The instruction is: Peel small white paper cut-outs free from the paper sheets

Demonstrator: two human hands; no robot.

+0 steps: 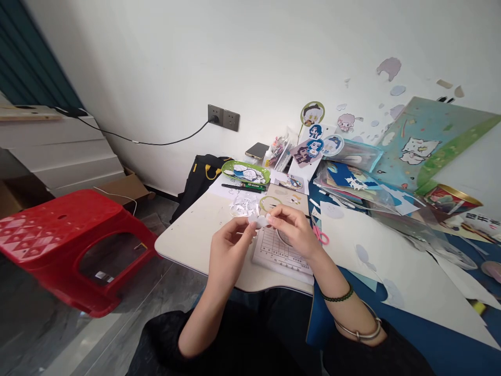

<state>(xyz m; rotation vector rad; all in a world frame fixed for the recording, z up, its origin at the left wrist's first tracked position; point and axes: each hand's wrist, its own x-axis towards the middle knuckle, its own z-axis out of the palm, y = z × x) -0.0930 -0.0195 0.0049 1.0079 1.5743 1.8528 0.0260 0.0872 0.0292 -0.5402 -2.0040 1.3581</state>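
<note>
Pinching 1 small white paper piece (259, 221) between them, the left hand (230, 245) and right hand (293, 230) are closing fingertips above the table (188, 235); peeling seemingly underway, needing a steady grip.

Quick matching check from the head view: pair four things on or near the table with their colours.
Things:
1. stool
2. tray holding paper cut-outs
3. scissors handles beside the right hand
4. backpack behind the table

Colours:
A. green
B. black with yellow trim
C. red
D. pink

Pairs: 1-C, 2-A, 3-D, 4-B

Both the right hand and the left hand pinch a small white paper piece between them.
</note>
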